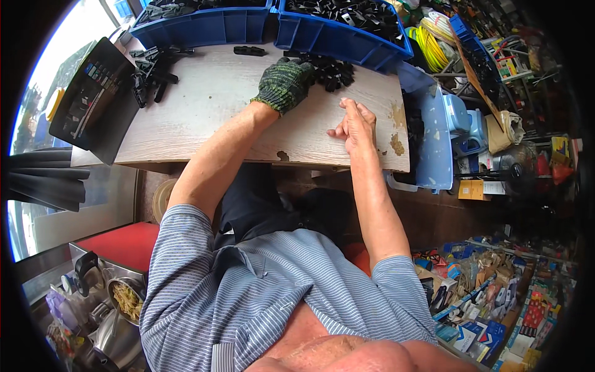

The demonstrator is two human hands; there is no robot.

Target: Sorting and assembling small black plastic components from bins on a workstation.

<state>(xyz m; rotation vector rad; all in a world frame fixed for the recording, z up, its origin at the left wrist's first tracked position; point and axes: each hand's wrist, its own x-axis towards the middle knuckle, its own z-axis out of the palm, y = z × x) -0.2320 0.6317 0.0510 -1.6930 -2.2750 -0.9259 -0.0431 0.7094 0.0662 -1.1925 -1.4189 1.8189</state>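
Observation:
My left hand (pixel 284 85), in a dark green and black knitted glove, lies at the left edge of a pile of small black plastic parts (pixel 335 74). Its fingers bend down and away from view, so whether they grip a part is hidden. Bare and just in front of that pile, my right hand (pixel 356 125) has its thumb stuck out to the left and its index finger stretched forward. Nothing shows in it. One black part (pixel 249 51) lies alone on the pale wooden table (pixel 204 118), left of the gloved hand.
Two blue bins (pixel 204 30) (pixel 338 44) full of black parts line the table's far edge. More black clip-like parts (pixel 152 71) lie at the left beside a dark upright panel (pixel 93 93). A translucent blue tub (pixel 434 136) stands off the right edge.

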